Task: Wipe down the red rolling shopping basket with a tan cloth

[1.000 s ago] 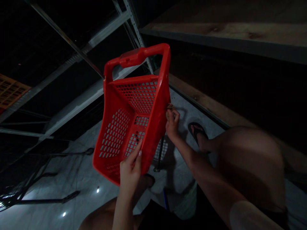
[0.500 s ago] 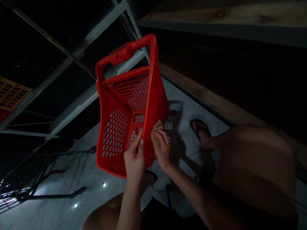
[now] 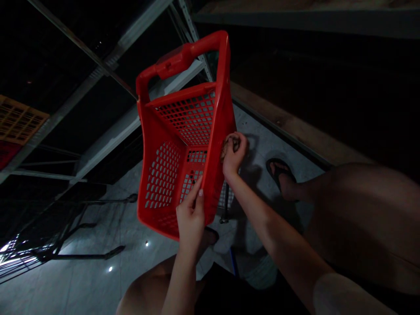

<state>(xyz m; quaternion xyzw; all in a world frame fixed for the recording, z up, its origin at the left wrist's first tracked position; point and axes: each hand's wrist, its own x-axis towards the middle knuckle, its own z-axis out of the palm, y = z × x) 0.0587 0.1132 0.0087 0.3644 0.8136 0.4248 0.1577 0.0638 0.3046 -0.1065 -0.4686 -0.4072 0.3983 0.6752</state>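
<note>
That red basket [image 3: 215,153] might tip if the right hand [image 3: 235,153], clutching brownish cloth [image 3: 224,151], outpushes the left hand's [image 3: 192,214] pinch on it.

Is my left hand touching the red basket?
Touching: the head view shows your left hand on the red basket, thumb and forefinger along its edge.

Red basket [image 3: 215,144], grid-perforated; brownish cloth [image 3: 225,150]; orange latticed crate [image 3: 19,120].

No text, label, brand or number can be read here (nor any sign).
</note>
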